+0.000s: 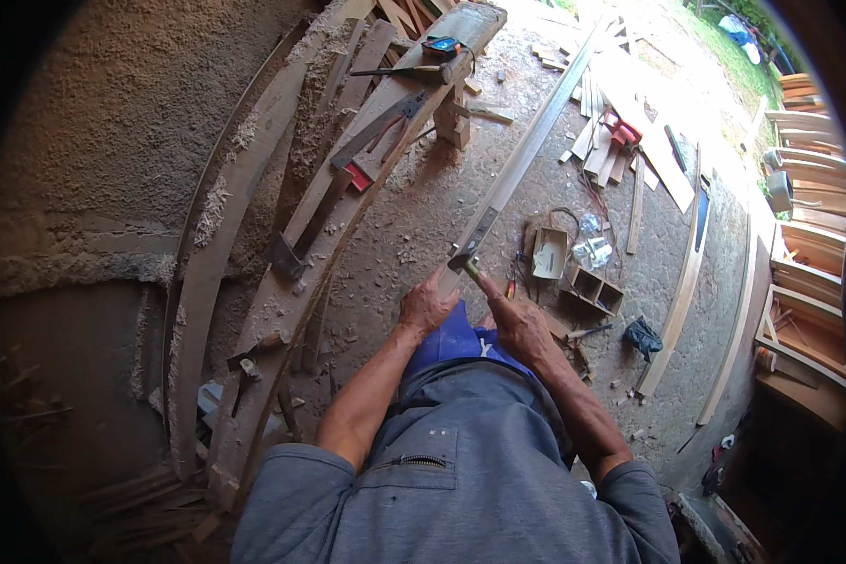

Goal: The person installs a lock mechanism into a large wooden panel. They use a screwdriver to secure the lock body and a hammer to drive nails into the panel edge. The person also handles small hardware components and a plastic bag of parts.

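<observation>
A long, narrow wooden board (539, 139) stretches from my lap toward the bright far side. My left hand (429, 305) is closed around its near end. In my right hand (521, 325) is a hammer (462, 260), gripped by its light handle. The dark hammer head lies over the board just beyond my left fingers, and I cannot tell whether it touches the wood. A grey metal plate (485, 224) shows on the board a little past the hammer. Whether my left fingers also pinch something small is hidden.
Left, a thick wooden beam (321, 254) bears a handsaw (376, 127), a red-and-dark tool (357, 176) and a blue tape measure (440, 47). Right, a wooden box (594, 289), a carton (548, 254), a red power tool (620, 130), a black bag (642, 338) and planks (677, 291) lie on the floor.
</observation>
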Available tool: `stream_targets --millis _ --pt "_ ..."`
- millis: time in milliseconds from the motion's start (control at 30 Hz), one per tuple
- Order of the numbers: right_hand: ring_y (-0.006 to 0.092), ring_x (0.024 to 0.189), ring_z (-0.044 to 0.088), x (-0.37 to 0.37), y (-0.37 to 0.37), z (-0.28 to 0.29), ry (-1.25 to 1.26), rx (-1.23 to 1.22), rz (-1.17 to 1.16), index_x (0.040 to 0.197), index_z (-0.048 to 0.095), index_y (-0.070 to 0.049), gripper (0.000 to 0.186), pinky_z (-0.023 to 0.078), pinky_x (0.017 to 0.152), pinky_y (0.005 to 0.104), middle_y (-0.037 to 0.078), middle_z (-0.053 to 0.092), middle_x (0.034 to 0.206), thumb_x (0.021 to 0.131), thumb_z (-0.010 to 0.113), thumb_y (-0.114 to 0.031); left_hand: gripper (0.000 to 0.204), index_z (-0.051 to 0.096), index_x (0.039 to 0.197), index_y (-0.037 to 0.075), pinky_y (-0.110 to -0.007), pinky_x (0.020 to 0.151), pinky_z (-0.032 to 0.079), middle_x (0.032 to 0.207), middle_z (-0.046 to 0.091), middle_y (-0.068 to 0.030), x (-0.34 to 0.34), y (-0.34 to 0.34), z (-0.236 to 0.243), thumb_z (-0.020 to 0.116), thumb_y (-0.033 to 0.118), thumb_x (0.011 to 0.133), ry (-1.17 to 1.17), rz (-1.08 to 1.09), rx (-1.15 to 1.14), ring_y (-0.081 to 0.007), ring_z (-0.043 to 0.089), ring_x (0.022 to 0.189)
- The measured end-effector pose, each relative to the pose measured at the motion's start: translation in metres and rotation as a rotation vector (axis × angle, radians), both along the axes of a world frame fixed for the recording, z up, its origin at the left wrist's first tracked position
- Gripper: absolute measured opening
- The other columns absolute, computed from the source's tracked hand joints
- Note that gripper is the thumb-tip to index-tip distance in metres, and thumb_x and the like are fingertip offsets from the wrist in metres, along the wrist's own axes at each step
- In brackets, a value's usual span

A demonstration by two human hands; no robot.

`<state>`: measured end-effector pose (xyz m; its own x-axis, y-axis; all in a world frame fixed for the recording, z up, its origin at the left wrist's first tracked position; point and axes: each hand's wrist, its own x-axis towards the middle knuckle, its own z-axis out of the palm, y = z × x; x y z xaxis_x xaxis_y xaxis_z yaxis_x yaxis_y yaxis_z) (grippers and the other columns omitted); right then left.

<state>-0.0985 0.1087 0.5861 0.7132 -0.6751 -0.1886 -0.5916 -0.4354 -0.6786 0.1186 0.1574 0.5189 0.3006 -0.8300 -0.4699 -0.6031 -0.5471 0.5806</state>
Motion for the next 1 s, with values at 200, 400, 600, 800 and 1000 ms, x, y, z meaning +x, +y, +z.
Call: stream_targets --millis 200,400,600,800,1000 --pt "0.0360 0.067 0.066 -0.005 0.016 -0.021 -0.106 -0.246 -0.016 0.162 0.023 -0.029 0.084 0.050 0.055 0.0496 0.021 0.063 0.082 0.089 0.056 -0.003 0.070 0.048 0.147 0.016 -0.053 0.091 0.053 0.116 0.069 -0.0247 -0.004 0.015 -0.010 0.068 0.042 0.085 0.038 -0.011 -0.033 -0.0464 0.067 0.105" --pt "0.0380 0.064 0.066 0.006 0.005 0.018 -0.226 -0.313 -0.043 0.162 0.022 -0.033 0.087 0.051 0.057 0.0507 0.020 0.062 0.072 0.088 0.060 -0.007 0.072 0.046 0.148 0.017 -0.053 0.090 0.054 0.115 0.069 -0.0247 -0.006 0.014 -0.003 0.069 0.041 0.085 0.043 -0.018 -0.031 -0.0457 0.067 0.104" --pt "0.0401 0.064 0.064 0.006 -0.007 -0.009 0.091 -0.059 0.054 0.161 0.024 -0.032 0.082 0.050 0.058 0.0527 0.019 0.059 0.078 0.091 0.057 -0.007 0.056 0.058 0.132 0.015 -0.053 0.087 0.054 0.111 0.071 -0.0226 -0.007 0.020 -0.013 0.068 0.046 0.087 -0.014 0.010 -0.089 -0.0454 0.067 0.104" --pt "0.0366 0.062 0.065 -0.010 0.013 -0.012 0.092 -0.190 0.078 0.161 0.025 -0.030 0.079 0.051 0.055 0.0515 0.018 0.059 0.077 0.092 0.052 -0.005 0.064 0.049 0.145 0.019 -0.054 0.087 0.055 0.110 0.071 -0.0254 -0.007 0.015 -0.004 0.067 0.040 0.087 0.026 -0.036 -0.056 -0.0457 0.068 0.101" --pt "0.0366 0.057 0.063 -0.004 0.009 -0.003 -0.126 -0.316 0.032 0.161 0.025 -0.028 0.080 0.050 0.051 0.0505 0.018 0.059 0.070 0.091 0.053 -0.004 0.056 0.056 0.132 0.012 -0.054 0.084 0.055 0.104 0.071 -0.0258 -0.012 0.021 -0.016 0.067 0.044 0.088 0.002 0.001 -0.105 -0.0463 0.069 0.097"
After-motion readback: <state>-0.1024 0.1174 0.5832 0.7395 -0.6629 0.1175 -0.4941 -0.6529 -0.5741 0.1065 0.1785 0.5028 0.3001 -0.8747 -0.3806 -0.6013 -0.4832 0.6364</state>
